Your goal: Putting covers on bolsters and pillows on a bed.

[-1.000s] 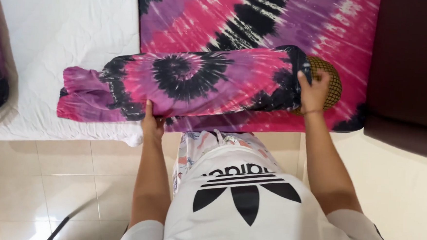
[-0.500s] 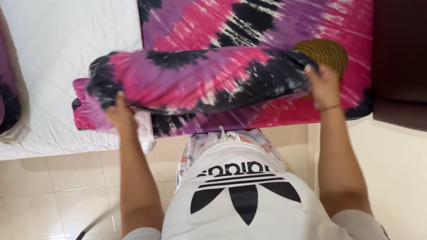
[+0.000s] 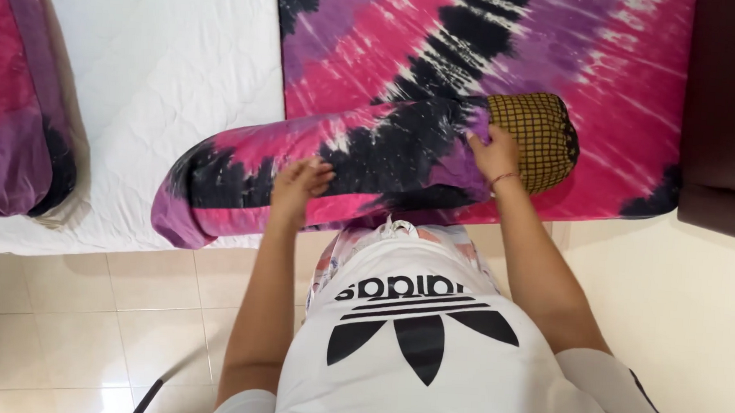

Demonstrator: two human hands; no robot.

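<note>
Left hand is resting flat-ish on top of the long bolster pillow, fingers loosely curled and spread, pressing on the tie-dye cover about a third of the way along from its closed end; it's not really clamped on anything, more like pushing down on the fabric; right hand is up at the other end, fingers pinched shut on the open edge of that cover, right where the purple cloth stops and the pillow's bare end sticks out, a mustard-yellow bit with a dark grid pattern; so the cover has most of the pillow in it, only that yellow end is outside.

Pillow itself lies across the front edge of the bed, roughly left to right from where I stand, sitting on a matching pink, purple and black tie-dye sheet that covers the right half; the left half is plain white mattress, and the pillow's closed end overlaps onto it; another tie-dye bundle sits at the far left edge; dark brown furniture is at the right of the bed; pale floor tiles below; my white shirt fills the bottom.
</note>
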